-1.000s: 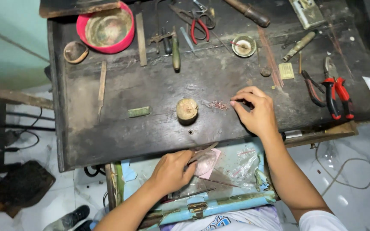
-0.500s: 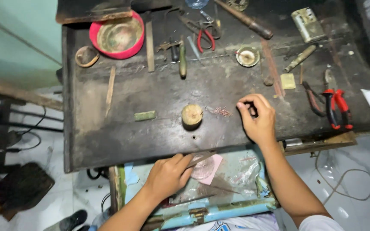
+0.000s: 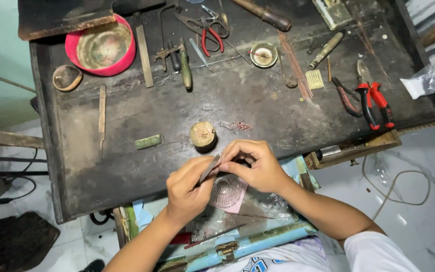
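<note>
Just at the near edge of the dark workbench [image 3: 127,166] both hands meet, above an open drawer [image 3: 258,242] that sticks out toward the person. The left hand [image 3: 190,189] is closed around a small flat file [image 3: 209,168]; its long axis runs diagonally, from the palm up and to the right, and its tip ends at the fingertips of the other hand. The right hand [image 3: 258,166] is closed in a pinch, thumb against forefinger, on something very small; what the piece is I cannot tell, because the fingers hide it. So the file lies to the left of the pinched piece and touches it or nearly touches it, and both hands are equally near to the meeting point.

Directly behind the hands, just beside the knuckles, stands a short round wooden block [image 3: 203,135], and a little to the right of it lies a small heap of reddish wire bits [image 3: 237,125]. A small green bar [image 3: 148,142] lies to the left, apart from the hands. The red-handled pliers [image 3: 376,103] and the red bowl [image 3: 101,48] are well apart, at the far side.

Under the hands, a pale pink sheet [image 3: 230,194] lies in the drawer. The bench edge passes under the fingers, so open room lies along the file's axis, down toward the left wrist, and over the drawer; forward, the block is close.
</note>
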